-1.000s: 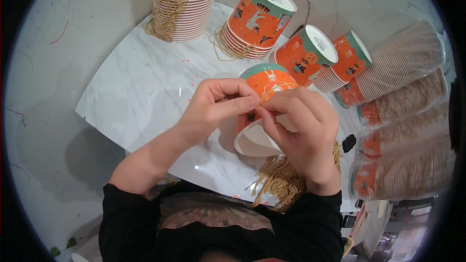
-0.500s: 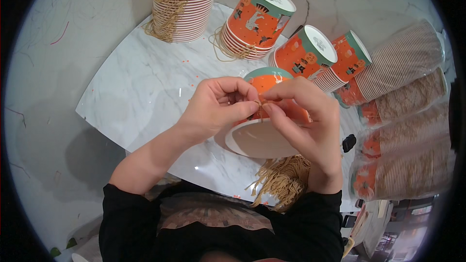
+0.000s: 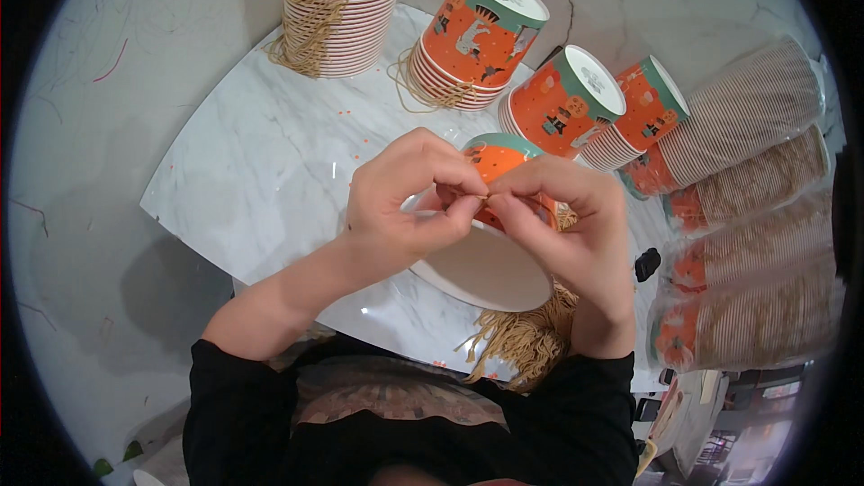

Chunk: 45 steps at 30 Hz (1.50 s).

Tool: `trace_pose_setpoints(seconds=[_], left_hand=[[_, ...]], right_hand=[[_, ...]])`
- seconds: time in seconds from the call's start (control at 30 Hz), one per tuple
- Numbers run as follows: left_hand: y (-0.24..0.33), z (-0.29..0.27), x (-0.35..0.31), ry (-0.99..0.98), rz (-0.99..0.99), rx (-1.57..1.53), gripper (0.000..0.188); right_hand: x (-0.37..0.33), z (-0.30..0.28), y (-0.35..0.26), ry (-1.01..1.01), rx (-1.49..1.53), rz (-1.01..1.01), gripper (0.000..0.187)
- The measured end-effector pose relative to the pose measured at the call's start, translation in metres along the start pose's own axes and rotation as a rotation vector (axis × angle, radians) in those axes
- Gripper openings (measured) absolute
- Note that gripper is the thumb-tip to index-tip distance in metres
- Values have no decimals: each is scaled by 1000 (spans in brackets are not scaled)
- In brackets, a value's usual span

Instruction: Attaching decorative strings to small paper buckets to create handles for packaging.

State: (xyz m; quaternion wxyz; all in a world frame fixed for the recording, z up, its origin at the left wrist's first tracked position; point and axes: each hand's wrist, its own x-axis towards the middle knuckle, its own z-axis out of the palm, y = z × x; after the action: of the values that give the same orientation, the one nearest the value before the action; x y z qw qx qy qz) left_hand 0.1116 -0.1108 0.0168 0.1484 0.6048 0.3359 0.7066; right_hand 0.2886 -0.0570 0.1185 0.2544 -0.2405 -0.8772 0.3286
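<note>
An orange and green paper bucket (image 3: pixel 486 268) lies tilted on the table, its white open mouth toward me. At its upper rim my left hand (image 3: pixel 409 198) and my right hand (image 3: pixel 576 225) meet, fingertips almost touching. Both pinch a thin tan cord (image 3: pixel 485 198), most of which the fingers hide. Whether it is knotted or threaded through the bucket's wall I cannot tell. Beside the mouth, partly under my right wrist, lies a bundle of tan cords (image 3: pixel 522 337).
Behind stand a tall bucket stack (image 3: pixel 346 27) draped with cords, a shorter corded stack (image 3: pixel 481 36) and two upside-down stacks (image 3: pixel 569 99) (image 3: pixel 648 108). Several plastic-wrapped bucket stacks (image 3: pixel 747 117) lie at the right. A small black object (image 3: pixel 647 265) sits by the marbled table's (image 3: pixel 270 171) right side.
The bucket has turned and tipped, so its mouth now slants down to the right and shows more. My left hand has rolled slightly; both hands keep pinching the cord.
</note>
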Motion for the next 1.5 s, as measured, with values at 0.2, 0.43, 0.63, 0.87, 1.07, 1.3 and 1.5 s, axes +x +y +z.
trace_pose_setpoints(seconds=[0.2,0.43,0.63,0.87,1.07,1.3,1.5], left_hand=[[-3,1,-2,19,120,84,23],[-7,3,-4,59,12,-98,22],[-7,2,-3,51,-26,-102,19],[-5,1,1,52,11,-17,15],[-8,0,-3,72,-50,-56,14],[-4,0,-2,27,-72,-49,11],[-1,3,-2,28,-167,-125,11]], right_hand=[[7,-3,1,-80,284,140,12],[11,-7,5,-136,402,186,12],[9,-3,7,-88,238,83,10],[10,2,9,-25,3,-106,12],[12,5,13,27,-109,-288,11],[12,1,11,-15,-1,-140,8],[14,-1,17,-42,265,45,7]])
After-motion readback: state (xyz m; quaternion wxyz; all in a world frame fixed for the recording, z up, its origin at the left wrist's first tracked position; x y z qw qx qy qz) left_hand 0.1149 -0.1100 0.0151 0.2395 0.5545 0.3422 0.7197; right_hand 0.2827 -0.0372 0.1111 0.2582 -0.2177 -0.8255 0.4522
